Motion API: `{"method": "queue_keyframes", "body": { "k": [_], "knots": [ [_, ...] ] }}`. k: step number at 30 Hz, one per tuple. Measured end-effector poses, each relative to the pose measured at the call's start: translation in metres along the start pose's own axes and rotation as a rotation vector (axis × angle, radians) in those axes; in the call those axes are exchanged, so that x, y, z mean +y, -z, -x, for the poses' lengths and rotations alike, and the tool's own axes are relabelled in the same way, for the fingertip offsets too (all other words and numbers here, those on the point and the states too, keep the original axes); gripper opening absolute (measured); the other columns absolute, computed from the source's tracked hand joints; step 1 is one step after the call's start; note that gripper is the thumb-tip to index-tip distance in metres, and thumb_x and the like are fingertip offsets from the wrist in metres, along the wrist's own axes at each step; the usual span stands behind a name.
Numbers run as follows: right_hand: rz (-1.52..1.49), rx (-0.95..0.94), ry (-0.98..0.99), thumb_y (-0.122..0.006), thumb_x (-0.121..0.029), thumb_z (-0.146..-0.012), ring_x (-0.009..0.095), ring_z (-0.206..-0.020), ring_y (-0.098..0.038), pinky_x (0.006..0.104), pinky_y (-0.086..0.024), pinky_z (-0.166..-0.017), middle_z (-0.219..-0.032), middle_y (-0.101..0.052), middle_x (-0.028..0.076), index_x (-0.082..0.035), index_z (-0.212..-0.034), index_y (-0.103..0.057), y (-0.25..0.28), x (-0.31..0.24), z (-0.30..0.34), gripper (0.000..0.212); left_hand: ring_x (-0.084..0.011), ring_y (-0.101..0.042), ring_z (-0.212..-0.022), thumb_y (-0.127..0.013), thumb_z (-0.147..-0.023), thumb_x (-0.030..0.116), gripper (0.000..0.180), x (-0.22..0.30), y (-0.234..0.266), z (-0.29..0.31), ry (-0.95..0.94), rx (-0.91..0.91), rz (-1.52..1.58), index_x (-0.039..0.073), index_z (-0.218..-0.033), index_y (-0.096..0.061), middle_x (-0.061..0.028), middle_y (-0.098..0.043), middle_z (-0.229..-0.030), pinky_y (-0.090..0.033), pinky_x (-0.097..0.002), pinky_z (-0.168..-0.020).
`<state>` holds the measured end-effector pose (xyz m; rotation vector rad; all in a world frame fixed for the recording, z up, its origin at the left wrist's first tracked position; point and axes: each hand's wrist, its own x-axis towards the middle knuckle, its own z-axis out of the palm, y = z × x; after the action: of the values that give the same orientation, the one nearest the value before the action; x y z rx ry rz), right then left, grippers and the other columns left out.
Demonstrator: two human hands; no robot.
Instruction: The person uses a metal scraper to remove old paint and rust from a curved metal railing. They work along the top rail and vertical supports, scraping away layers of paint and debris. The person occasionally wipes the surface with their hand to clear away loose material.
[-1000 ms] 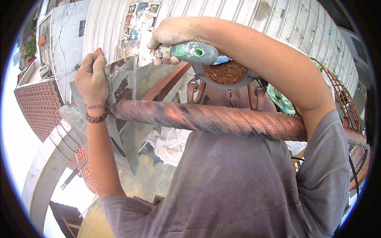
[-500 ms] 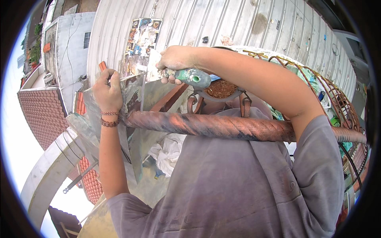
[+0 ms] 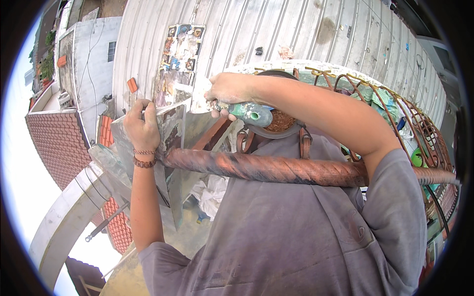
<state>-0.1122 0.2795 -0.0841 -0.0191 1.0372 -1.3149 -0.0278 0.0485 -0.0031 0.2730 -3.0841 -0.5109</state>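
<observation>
Pale ribbed metal roof far side. Right grip clenched on green-grey-handled flat scraper; left grip curled at weathered grey post, can't tell if grasping.

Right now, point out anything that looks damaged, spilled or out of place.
The grey block by the left hand has a patchy face, as if its coating were worn. On the pale metal roof, a brown stain, a dark scrap and a pinkish scrap look like stray dirt.
</observation>
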Motion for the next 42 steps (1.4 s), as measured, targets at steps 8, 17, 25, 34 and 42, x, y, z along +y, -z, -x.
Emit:
{"method": "queue_keyframes", "body": {
  "k": [8,17,25,34,42],
  "knots": [
    [-0.026,0.001,0.016,-0.049,-0.018,-0.099,0.014,-0.05,-0.055,0.0297,-0.049,-0.038,-0.079,-0.066,0.013,0.0,-0.104,-0.048,-0.009,-0.001,-0.004,0.019,-0.033,-0.062,-0.069,-0.057,-0.087,0.017,0.019,0.001,0.0,0.0,-0.007,0.003,0.001,0.0,-0.086,-0.065,-0.017,-0.065,-0.073,-0.047,-0.0396,-0.066],
    [-0.001,-0.01,0.014,-0.049,-0.018,-0.099,0.013,-0.051,-0.056,0.0291,-0.049,-0.039,-0.08,-0.066,0.013,0.001,-0.107,-0.048,-0.012,0.003,-0.003,0.021,-0.0333,-0.063,-0.072,-0.058,-0.087,0.017,0.018,0.004,0.0,0.0,-0.002,0.015,-0.009,0.001,-0.086,-0.065,-0.0172,-0.065,-0.075,-0.047,-0.0399,-0.068],
    [0.009,0.007,0.024,-0.048,-0.019,-0.099,0.014,-0.051,-0.056,0.0293,-0.05,-0.04,-0.08,-0.066,0.012,0.001,-0.109,-0.048,-0.014,0.0,0.0,0.022,-0.0338,-0.063,-0.073,-0.058,-0.087,0.017,0.017,0.004,0.0,0.0,-0.004,0.01,-0.023,0.001,-0.086,-0.064,-0.0174,-0.065,-0.076,-0.047,-0.0404,-0.068],
    [-0.029,-0.047,0.06,-0.048,-0.018,-0.099,0.014,-0.052,-0.057,0.0296,-0.05,-0.041,-0.079,-0.066,0.011,0.0,-0.112,-0.051,-0.012,0.011,-0.008,0.023,-0.0334,-0.063,-0.072,-0.058,-0.087,0.016,0.016,0.004,0.001,0.001,-0.008,0.015,-0.014,0.001,-0.087,-0.065,-0.017,-0.065,-0.076,-0.047,-0.0402,-0.068],
    [0.002,-0.022,0.067,-0.047,-0.018,-0.099,0.013,-0.051,-0.056,0.0297,-0.05,-0.04,-0.078,-0.064,0.011,-0.002,-0.116,-0.052,-0.011,0.012,-0.009,0.024,-0.0339,-0.063,-0.072,-0.058,-0.087,0.016,0.016,0.005,0.0,0.002,-0.008,0.019,-0.015,0.001,-0.086,-0.065,-0.0173,-0.066,-0.077,-0.047,-0.0403,-0.068]
  ]
}}
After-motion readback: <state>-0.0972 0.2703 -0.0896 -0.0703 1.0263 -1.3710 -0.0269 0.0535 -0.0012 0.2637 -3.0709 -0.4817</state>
